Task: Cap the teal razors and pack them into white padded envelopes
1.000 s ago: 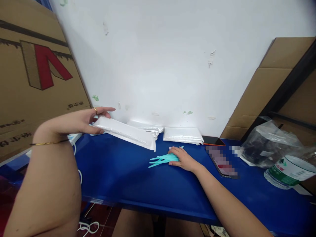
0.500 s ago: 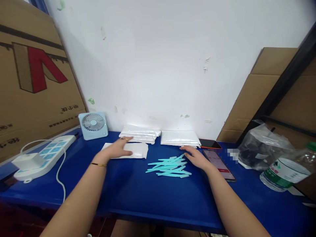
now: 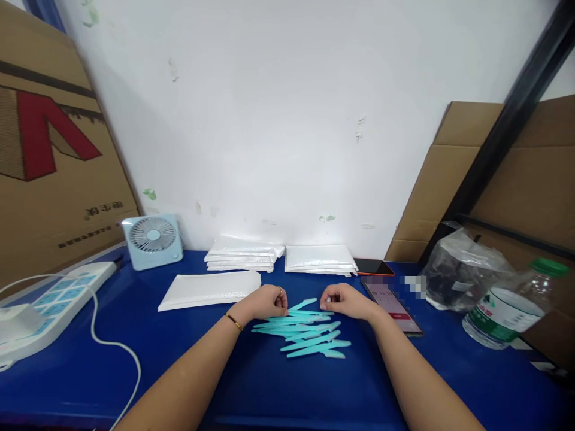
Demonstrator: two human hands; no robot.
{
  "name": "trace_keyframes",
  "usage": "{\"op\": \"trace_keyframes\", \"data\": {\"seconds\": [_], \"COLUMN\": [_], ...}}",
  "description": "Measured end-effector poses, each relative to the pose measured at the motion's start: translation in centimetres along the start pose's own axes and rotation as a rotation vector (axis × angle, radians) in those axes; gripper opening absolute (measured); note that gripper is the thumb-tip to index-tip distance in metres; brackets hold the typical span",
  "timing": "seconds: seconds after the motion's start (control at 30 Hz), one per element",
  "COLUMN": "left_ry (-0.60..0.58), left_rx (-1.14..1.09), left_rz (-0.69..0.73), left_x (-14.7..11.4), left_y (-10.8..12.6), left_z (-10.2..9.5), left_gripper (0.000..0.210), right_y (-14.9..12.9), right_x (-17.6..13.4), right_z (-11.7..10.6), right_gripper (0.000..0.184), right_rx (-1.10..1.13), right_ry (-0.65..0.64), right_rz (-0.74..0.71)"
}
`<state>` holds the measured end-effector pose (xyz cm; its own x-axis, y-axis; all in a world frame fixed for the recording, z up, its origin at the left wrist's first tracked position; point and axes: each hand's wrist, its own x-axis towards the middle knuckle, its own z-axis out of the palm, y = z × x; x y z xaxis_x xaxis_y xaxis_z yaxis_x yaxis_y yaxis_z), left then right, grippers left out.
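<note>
Several turquoise eyebrow razors [image 3: 309, 329] lie in a loose, overlapping pile on the blue table. At the upper left of the pile, my left hand [image 3: 269, 301] has its fingers curled in, closed on the handle end of a razor. My right hand [image 3: 347, 301] is at the upper right of the pile, thumb and fingers drawn together beside the razor tips. Whatever may be between those fingertips is hidden. A single white padded mailer [image 3: 206, 290] lies flat just left of my left hand.
Two stacks of white mailers, a left stack [image 3: 242, 254] and a right stack [image 3: 320, 258], rest against the wall. A phone [image 3: 395, 311], a bagged dark object [image 3: 462, 269] and a plastic bottle [image 3: 507, 311] stand right. Leftward are a small fan [image 3: 153, 241] and a power strip [image 3: 58, 302].
My left hand has left the flat mailer and come right to the razors, its fingers now curled. My right hand's fingers have closed in. The razors have shifted and the view has turned slightly.
</note>
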<state>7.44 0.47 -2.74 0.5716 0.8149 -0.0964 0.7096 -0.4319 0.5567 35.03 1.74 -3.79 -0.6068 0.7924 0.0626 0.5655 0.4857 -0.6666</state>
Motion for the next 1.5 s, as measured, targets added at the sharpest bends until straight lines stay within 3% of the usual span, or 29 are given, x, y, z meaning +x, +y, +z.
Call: {"op": "trace_keyframes", "data": {"seconds": [0.1, 0.17, 0.33, 0.5, 0.7, 0.83, 0.93, 1.07, 1.2, 1.33, 1.5], "left_ry": [-0.048, -0.047, 0.178, 0.125, 0.259, 0.342, 0.256, 0.153, 0.161, 0.212, 0.192], "left_rx": [-0.076, -0.082, 0.02, 0.079, 0.14, 0.114, 0.068, 0.073, 0.16, 0.237, 0.191], "left_rz": [0.01, 0.006, -0.03, -0.039, -0.068, 0.006, 0.09, 0.105, 0.045, 0.079, 0.075], "left_x": [-0.3, -0.3, 0.9, 2.3, 2.4, 1.6, 1.0, 1.0, 1.4, 1.3, 1.3], "left_y": [-0.3, -0.5, -0.7, -0.9, -1.5, -1.1, -0.5, -0.3, -0.4, -0.1, 0.2], "left_z": [-0.3, -0.3, 0.1, 0.4, -0.1, -0.4, 0.0, 0.8, 1.0, 1.0, 1.3], "left_gripper": [0.033, 0.036, 0.03, 0.019, 0.016, 0.021, 0.029, 0.025, 0.018, 0.021, 0.021], "right_y": [-0.2, -0.2, 0.3, 1.5, 3.4, 2.4, 1.1, 0.5, 1.0, 1.4, 1.6], "right_x": [1.1, 1.8, 2.5, 2.5, 1.4, 0.5, 0.2, 0.4, 0.5, 0.5, 0.7], "right_z": [1.1, 1.8, 2.5, 1.8, -0.1, -0.8, -0.5, 0.2, 0.2, 0.1, 0.3], "right_gripper": [0.023, 0.022, 0.015, 0.015, 0.024, 0.026, 0.027, 0.025, 0.023, 0.022, 0.022], "right_rx": [-0.04, -0.056, -0.017, 0.016, 0.008, 0.004, -0.005, -0.034, -0.039, -0.049, -0.033], "right_ry": [0.183, 0.196, 0.202, 0.195, 0.25, 0.231, 0.107, 0.054, 0.043, 0.095, 0.106], "right_rz": [0.0, -0.01, 0.047, 0.073, 0.171, 0.045, -0.038, 0.008, 0.041, 0.059, 0.036]}}
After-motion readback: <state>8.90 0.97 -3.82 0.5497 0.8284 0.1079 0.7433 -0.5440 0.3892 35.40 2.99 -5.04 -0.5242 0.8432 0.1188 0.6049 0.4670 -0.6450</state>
